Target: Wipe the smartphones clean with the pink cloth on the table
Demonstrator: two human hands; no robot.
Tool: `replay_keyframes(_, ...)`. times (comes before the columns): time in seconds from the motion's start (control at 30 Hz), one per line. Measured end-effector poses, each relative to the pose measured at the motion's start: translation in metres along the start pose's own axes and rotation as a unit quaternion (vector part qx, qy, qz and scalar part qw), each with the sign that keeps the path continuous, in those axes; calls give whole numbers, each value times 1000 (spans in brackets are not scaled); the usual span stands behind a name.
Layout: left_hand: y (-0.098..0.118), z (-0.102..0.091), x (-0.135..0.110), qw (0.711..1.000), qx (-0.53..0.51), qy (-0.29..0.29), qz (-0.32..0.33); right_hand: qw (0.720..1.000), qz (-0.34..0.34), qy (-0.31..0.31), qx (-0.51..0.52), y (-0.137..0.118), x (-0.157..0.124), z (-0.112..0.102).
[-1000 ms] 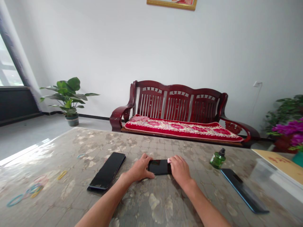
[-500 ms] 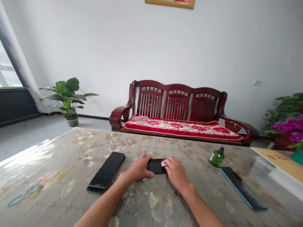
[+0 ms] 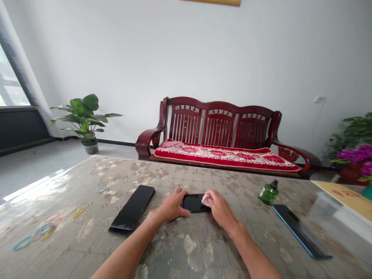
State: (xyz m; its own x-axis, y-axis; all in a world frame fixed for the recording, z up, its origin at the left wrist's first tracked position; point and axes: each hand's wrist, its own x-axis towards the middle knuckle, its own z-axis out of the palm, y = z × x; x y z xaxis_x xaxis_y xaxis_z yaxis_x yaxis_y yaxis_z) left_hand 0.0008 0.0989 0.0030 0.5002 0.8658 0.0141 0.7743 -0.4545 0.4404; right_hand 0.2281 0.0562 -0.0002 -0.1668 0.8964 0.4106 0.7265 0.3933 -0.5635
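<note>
A pale wall (image 3: 139,58) rises far beyond the fingers of both hands. Under them spreads a table (image 3: 192,252) in a glossy grey-brown patterned cover. Past the fingertips, across the table's far edge, stands a dark red wooden bench (image 3: 219,128), a red floral runner (image 3: 226,155) along its seat. A potted plant (image 3: 87,116) sits on the floor well to the left of the fingers, beyond the table. Well to their right lies a clear plastic box (image 3: 325,211) beneath a tan printed sheet (image 3: 345,195).

The left hand (image 3: 173,204) has thumb and fingers spread apart around the left end of the middle phone (image 3: 194,203) — thumb at its near edge, fingers at its far edge. The right hand (image 3: 220,208) has its fingers bunched, pinching a pink cloth against the phone's right end. A second black phone (image 3: 133,208) lies left of the left fingers, apart from them; a blue-edged phone (image 3: 300,231) lies right of the right fingers, a green bottle (image 3: 269,193) upright just beyond it. The pink cloth (image 3: 206,200) pokes out at the right fingertips. Smallest are coloured loops (image 3: 43,232), scattered well left of the left fingers.
</note>
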Motion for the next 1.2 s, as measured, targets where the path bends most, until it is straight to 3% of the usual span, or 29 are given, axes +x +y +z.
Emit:
replay_keyframes(0.3,-8,7,3,1000,-4,11,16,986,46,-116,-114,1,7,-6)
replay_keyframes(0.43,-9,8,3,1000,-2,13,18,980,51,-91,-169,-2,9,-4)
replay_keyframes(0.6,-8,7,2,1000,2,15,15,971,61,11,-230,-6,10,1)
replay_keyframes(0.67,-8,7,2,1000,1,15,16,974,46,25,-220,-7,9,3)
replay_keyframes(0.87,-9,7,2,1000,-7,15,19,987,-25,-5,-158,-8,-3,-2)
replay_keyframes(1.2,-3,5,0,1000,6,15,4,991,-56,-38,-114,-3,-3,1)
